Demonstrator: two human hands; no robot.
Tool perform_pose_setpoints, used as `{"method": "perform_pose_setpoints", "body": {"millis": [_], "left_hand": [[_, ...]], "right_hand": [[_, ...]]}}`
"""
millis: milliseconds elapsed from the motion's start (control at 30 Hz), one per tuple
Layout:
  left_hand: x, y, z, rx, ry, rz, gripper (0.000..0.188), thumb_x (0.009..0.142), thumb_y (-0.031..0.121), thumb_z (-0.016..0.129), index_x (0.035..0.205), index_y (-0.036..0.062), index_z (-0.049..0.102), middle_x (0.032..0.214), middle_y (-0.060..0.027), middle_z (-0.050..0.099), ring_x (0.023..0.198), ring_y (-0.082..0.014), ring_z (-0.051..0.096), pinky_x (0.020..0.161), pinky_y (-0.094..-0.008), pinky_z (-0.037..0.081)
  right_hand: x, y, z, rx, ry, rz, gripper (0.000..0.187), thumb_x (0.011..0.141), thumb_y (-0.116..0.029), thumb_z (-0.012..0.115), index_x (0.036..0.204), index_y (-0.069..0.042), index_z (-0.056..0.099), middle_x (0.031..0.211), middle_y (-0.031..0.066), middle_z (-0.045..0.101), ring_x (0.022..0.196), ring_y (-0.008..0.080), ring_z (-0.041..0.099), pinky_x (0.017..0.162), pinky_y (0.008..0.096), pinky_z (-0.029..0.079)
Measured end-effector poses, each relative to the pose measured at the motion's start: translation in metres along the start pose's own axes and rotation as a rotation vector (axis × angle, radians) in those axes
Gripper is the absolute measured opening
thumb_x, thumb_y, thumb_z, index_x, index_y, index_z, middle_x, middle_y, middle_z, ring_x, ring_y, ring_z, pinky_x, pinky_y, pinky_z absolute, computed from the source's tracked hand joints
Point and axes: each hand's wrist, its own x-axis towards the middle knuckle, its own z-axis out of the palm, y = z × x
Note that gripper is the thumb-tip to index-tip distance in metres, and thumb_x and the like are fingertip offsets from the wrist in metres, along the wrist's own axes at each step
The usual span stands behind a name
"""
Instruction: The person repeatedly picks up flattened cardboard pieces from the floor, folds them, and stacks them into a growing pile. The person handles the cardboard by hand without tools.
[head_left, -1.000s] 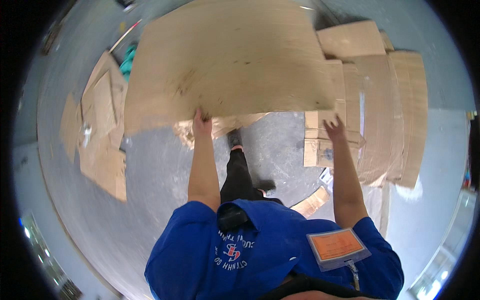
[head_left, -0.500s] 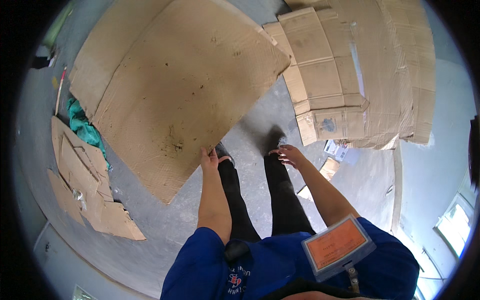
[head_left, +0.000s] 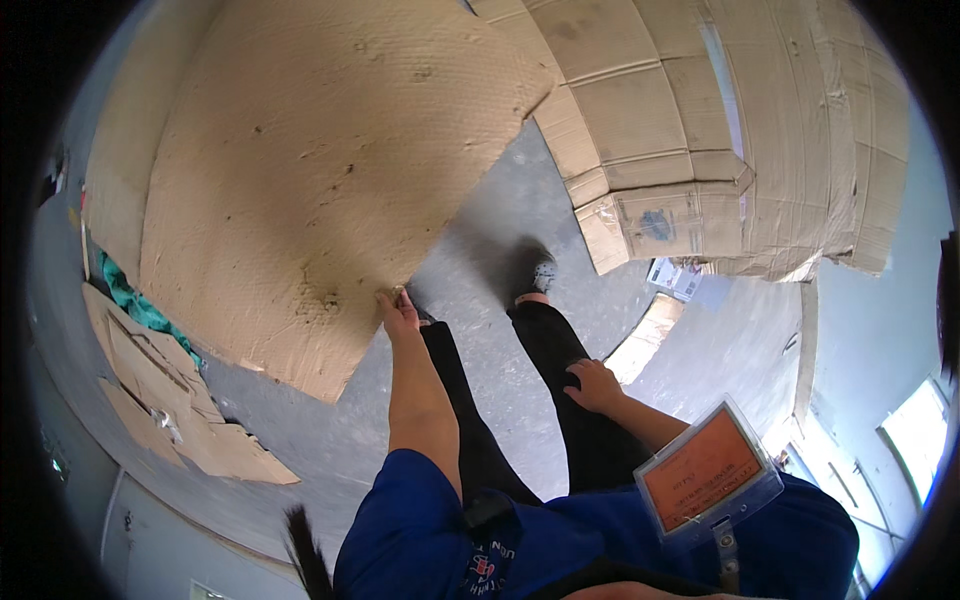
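Note:
A large brown cardboard sheet (head_left: 300, 190), scuffed and dotted with small holes, slants across the left and middle. My left hand (head_left: 399, 312) pinches its near right edge, thumb on one side and fingers mostly hidden. A fold runs along the sheet's left side. Beside my right thigh, my right hand (head_left: 595, 388) holds nothing, its fingers loosely apart.
Flattened cardboard (head_left: 720, 150) spreads over the right side. Torn cardboard pieces (head_left: 190, 395) and a green cloth (head_left: 140, 300) lie on the left. A small cardboard strip (head_left: 645, 338) and a printed sheet (head_left: 672, 278) rest on the grey floor near the right wall.
The cardboard sheet has shifted left and looks closer, still in my left hand. My right hand has dropped back from near my foot to beside my thigh.

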Motion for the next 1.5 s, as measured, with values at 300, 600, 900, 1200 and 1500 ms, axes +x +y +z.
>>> {"method": "perform_pose_setpoints", "body": {"millis": [300, 600, 900, 1200, 1500], "left_hand": [[-0.034, -0.020, 0.050, 0.476, 0.239, 0.062, 0.065, 0.079, 0.054, 0.039, 0.126, 0.0111, 0.029, 0.127, -0.0093, 0.035, 0.114, -0.0180, 0.035, 0.093, -0.0481, 0.032], [-0.066, 0.015, -0.012, 0.517, 0.268, -0.279, 0.089, 0.071, 0.060, 0.048, 0.132, 0.0228, -0.006, 0.134, -0.0161, 0.016, 0.109, -0.0388, 0.039, 0.088, -0.0532, 0.033], [-0.124, 0.083, 0.013, 1.412, 0.174, -0.175, 0.069, 0.081, 0.045, 0.046, 0.131, 0.0161, 0.009, 0.119, -0.0183, 0.037, 0.101, -0.0336, 0.046, 0.080, -0.0459, 0.039], [-0.176, 0.128, -0.015, 2.113, -0.183, -0.163, 0.051, 0.079, 0.034, 0.054, 0.121, 0.0115, 0.037, 0.095, -0.0089, 0.051, 0.082, -0.0206, 0.053, 0.065, -0.0363, 0.044], [-0.184, 0.172, -0.057, 2.089, 0.089, -0.343, 0.048, 0.080, 0.035, 0.051, 0.121, 0.0122, 0.036, 0.110, -0.0087, 0.048, 0.094, -0.0269, 0.052, 0.074, -0.0431, 0.042]], "right_hand": [[0.004, 0.030, -0.008, 0.182, 0.065, 0.049, 0.037, 0.070, -0.027, 0.058, 0.100, -0.005, 0.053, 0.100, 0.0138, 0.052, 0.097, 0.0305, 0.047, 0.082, 0.0394, 0.039], [0.144, 0.303, -0.062, 0.418, 0.645, 0.483, 0.072, 0.067, -0.038, 0.065, 0.117, 0.003, 0.034, 0.118, 0.0219, 0.038, 0.112, 0.0338, 0.035, 0.093, 0.0415, 0.028], [0.235, 0.495, -0.279, 0.073, 0.929, 0.629, 0.096, 0.048, -0.040, 0.077, 0.122, -0.002, 0.028, 0.117, 0.0217, 0.040, 0.111, 0.0333, 0.036, 0.092, 0.0407, 0.031], [0.250, 0.415, -0.290, 0.103, 1.106, 0.647, 0.087, 0.050, -0.045, 0.074, 0.120, -0.009, 0.035, 0.123, 0.0167, 0.034, 0.114, 0.0298, 0.033, 0.093, 0.0397, 0.030], [0.238, 0.370, -0.359, -0.117, 0.982, 0.744, 0.085, 0.052, -0.039, 0.075, 0.121, -0.012, 0.033, 0.120, 0.0073, 0.037, 0.113, 0.0285, 0.033, 0.091, 0.0383, 0.033]]}}
